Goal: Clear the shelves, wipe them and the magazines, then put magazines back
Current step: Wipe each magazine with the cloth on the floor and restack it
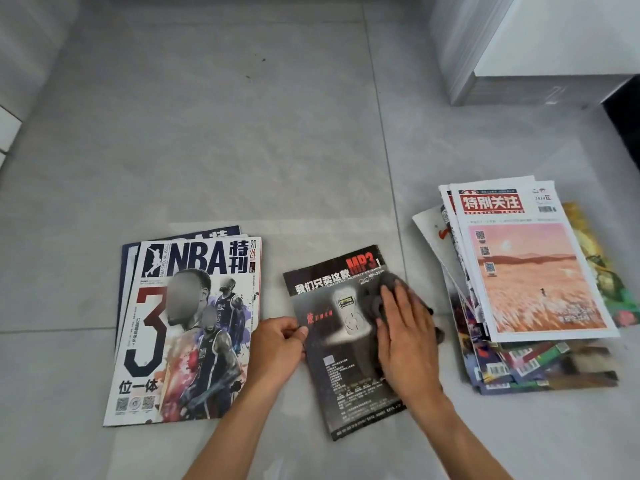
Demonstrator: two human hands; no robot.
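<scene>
We see the left hand (277,344) pinching the dark magazine (343,341) steady on the floor (242,150); the right hand (405,334), fingers flat, presses a grey cloth (391,285) onto its cover to wipe it.

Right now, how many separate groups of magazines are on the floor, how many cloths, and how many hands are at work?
Magazine groups: 3, namely the NBA pile on the left, the single dark MP3 magazine in the middle, and the big pile on the right
Cloths: 1, a grey cloth under the right hand
Hands: 2, counting the left hand
Total: 6
</scene>
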